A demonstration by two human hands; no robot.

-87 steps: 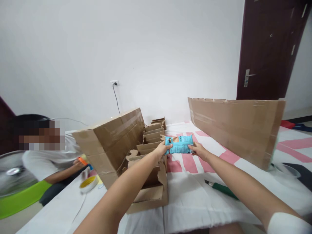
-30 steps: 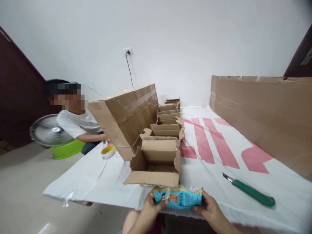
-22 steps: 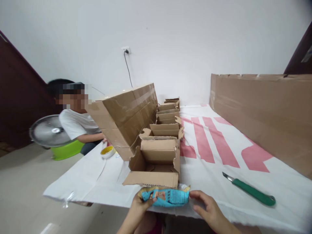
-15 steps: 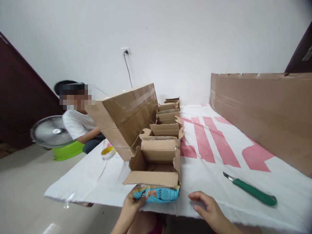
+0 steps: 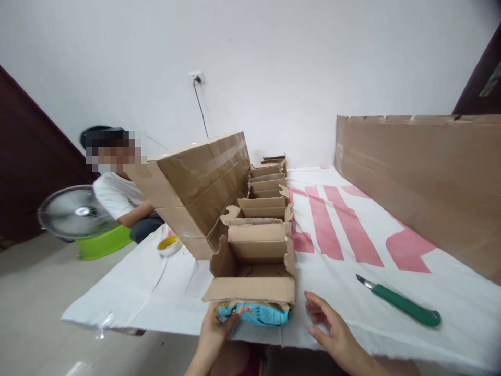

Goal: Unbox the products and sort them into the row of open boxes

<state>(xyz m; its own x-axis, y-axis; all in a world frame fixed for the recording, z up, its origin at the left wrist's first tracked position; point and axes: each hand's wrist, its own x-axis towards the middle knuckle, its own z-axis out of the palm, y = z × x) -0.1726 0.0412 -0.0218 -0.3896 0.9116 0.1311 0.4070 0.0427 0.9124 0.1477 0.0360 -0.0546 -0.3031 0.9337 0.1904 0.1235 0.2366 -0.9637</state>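
Here left hand (image 5: 211, 333) holds packet (image 5: 258, 313) beneath flap (image 5: 250, 289).

Left hand (image 5: 213, 330) grips one end of a blue snack packet (image 5: 255, 312), held flat just under the lowered front flap of the nearest open cardboard box (image 5: 254, 258); right hand (image 5: 332, 334) open, fingers spread, just right of the packet and off it. Green-handled knife (image 5: 403, 308) lies well to the right on the white-covered tabletop (image 5: 156, 297). Behind the box runs a row of small open boxes (image 5: 266, 193) beside a large taped carton (image 5: 195, 183); another person (image 5: 121, 196) sits far left by a fan (image 5: 70, 214).
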